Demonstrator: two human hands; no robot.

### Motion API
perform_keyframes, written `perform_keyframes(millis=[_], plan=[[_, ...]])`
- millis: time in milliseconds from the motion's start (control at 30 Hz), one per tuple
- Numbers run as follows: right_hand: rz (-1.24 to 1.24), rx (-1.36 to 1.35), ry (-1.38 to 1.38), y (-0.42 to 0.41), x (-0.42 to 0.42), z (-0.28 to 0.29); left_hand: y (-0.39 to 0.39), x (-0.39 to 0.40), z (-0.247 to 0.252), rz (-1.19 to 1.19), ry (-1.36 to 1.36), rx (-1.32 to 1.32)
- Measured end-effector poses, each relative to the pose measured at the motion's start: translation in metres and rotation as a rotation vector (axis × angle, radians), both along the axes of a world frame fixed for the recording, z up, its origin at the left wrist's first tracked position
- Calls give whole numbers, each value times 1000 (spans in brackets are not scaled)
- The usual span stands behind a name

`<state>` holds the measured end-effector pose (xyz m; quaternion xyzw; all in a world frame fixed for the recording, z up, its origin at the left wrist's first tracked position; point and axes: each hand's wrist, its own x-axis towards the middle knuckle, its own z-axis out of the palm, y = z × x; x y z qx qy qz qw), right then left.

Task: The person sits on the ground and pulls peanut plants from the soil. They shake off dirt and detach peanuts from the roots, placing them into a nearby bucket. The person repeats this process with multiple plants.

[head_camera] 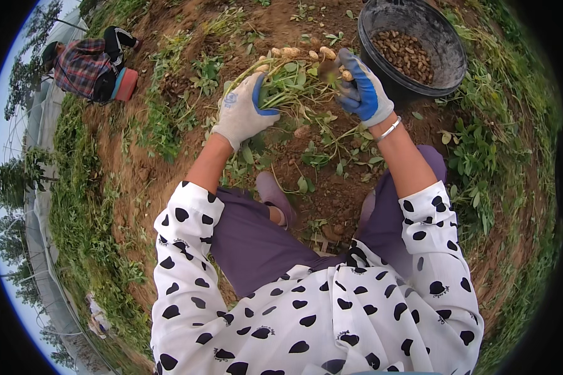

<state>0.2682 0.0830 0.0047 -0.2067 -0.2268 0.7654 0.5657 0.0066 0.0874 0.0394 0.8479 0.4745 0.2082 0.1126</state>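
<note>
My left hand, in a white knit glove with a blue coated palm, grips a bunch of green peanut plants by the stems. Pale peanut pods hang along the bunch's far edge. My right hand, gloved alike, has its fingers curled around a few pods at the right end of the bunch. A brown blur beside those fingers is too smeared to name. Just beyond the right hand stands a black bucket, with many loose peanuts in its bottom.
Brown soil with scattered leafy plants surrounds my feet. At the upper left a person in a plaid shirt sits on a red and blue seat. Plastic-covered greenhouses line the left rim. Green foliage grows at right.
</note>
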Motion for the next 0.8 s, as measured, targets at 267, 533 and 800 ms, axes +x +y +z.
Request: perform_keyframes(millis=[267, 533, 800], plan=[[167, 10, -50, 2, 12, 12, -1, 3, 8, -6, 104, 63], [356, 262, 402, 6, 56, 9, 4, -51, -4, 76, 353, 106], [146, -88, -9, 11, 26, 3, -7, -46, 8, 88, 324, 102]])
